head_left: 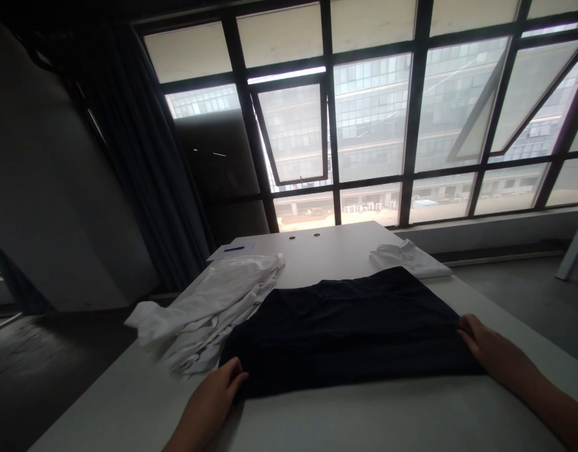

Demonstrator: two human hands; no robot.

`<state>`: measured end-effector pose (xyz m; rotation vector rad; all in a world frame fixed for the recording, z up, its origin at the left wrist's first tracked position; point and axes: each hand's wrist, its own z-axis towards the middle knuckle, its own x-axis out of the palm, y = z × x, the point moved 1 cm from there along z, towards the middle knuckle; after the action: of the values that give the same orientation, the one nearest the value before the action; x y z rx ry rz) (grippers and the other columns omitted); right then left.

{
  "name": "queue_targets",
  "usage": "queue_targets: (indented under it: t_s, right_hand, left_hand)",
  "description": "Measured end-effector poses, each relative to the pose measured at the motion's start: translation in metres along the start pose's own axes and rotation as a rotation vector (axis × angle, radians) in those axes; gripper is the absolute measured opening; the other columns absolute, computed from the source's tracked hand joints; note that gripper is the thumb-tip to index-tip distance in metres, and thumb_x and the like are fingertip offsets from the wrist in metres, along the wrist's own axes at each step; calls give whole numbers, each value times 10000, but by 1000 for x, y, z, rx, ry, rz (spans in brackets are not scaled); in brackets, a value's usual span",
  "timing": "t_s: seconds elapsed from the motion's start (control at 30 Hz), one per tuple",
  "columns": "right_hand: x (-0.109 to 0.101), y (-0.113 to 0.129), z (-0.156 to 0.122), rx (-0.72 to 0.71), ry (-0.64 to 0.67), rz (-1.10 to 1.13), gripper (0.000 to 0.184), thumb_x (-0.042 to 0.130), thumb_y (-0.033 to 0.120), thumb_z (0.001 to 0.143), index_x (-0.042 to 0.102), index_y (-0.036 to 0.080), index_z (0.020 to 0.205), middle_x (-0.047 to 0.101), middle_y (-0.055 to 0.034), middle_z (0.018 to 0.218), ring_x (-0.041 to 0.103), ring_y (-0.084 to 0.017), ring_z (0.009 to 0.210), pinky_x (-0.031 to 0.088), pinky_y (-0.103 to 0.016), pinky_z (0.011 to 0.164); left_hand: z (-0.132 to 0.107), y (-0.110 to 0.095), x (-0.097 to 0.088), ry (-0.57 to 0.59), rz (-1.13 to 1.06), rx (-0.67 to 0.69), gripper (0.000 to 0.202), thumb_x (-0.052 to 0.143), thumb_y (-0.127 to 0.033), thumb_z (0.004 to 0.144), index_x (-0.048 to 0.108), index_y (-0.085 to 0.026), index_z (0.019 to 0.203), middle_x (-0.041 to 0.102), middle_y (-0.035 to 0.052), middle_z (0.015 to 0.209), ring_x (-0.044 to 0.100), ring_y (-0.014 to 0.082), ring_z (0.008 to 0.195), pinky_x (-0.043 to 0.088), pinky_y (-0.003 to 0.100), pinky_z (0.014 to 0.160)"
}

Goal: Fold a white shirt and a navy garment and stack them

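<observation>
A dark navy garment (355,333) lies spread and folded flat across the white table (336,414); its exact kind cannot be made out. My left hand (223,380) pinches its near left corner between thumb and fingers. At the right edge, my right hand (480,336) grips the cloth, fingers closed on the side. Left of the dark cloth rests a loose, crumpled pile of white garments (218,298), touching it. Behind its far right corner sits a folded white shirt (406,257).
Paper (223,252) with a blue pen (234,249) on it lies at the table's far left. Two round holes (304,236) mark the far tabletop. Beyond stand large windows (369,119), some tilted open, and a blue curtain (147,157) hangs at left.
</observation>
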<state>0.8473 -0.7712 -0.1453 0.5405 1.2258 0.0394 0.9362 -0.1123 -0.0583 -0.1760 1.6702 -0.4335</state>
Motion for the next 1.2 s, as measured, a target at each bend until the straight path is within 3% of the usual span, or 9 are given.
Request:
queue_targets:
  t_s: [0.13,0.27,0.4,0.53,0.7,0.83,1.0,1.2]
  right_hand:
    - [-2,-13,3,90,60,3,398,388,572,923,564,218,969,711,-112,839,690,-276,713,483,-383,640]
    - [-2,-26,7,118,128,24,489,483,643,855,633,197,984,736,-141,926,704,-306,803,513,-414,682]
    - [-4,-31,10,170,148,46,571,523,705,800,681,172,934,750,-162,912,707,-331,815,530,-440,697]
    - [-10,-21,7,138,138,75,553,475,656,840,712,163,921,759,-162,915,710,-336,833,533,-441,724]
    - [-16,-5,5,22,78,89,497,423,564,898,694,166,1021,758,-159,1011,705,-333,913,517,-423,792]
    - [-19,0,3,33,95,33,467,398,554,921,662,195,1058,752,-140,1000,707,-326,903,500,-414,782]
    - [-24,6,-1,67,133,-1,452,343,554,954,607,225,1118,743,-114,932,713,-306,846,489,-394,728]
    - [-27,4,-4,121,158,-62,402,382,562,939,614,243,1019,735,-101,863,710,-295,774,474,-374,686]
  left_hand:
    - [-1,0,0,-13,94,5,173,499,-340,972,577,-233,861,704,-6,819,667,187,772,350,262,651]
    - [1,-9,-2,-22,207,5,106,554,-300,943,594,-250,1027,715,5,896,677,203,826,365,268,656]
    - [7,-42,-13,-188,303,67,192,534,-317,963,564,-253,1142,688,39,1090,676,220,901,386,282,676]
    - [19,-93,-16,-176,217,249,139,518,-352,975,603,-253,1023,667,13,966,649,196,857,408,274,706]
    - [48,-149,19,-166,141,502,192,562,-373,961,657,-255,1079,651,42,1085,599,236,1030,419,326,904]
    - [73,-175,60,-131,102,551,280,577,-430,965,646,-254,1171,642,55,1165,577,262,1091,416,364,935]
    - [84,-180,88,-109,99,539,198,530,-397,1000,640,-233,1009,665,33,1050,591,241,1010,412,353,888]
    - [81,-178,87,-112,118,485,204,471,-376,1029,610,-228,1010,670,33,1014,605,230,969,400,343,859]
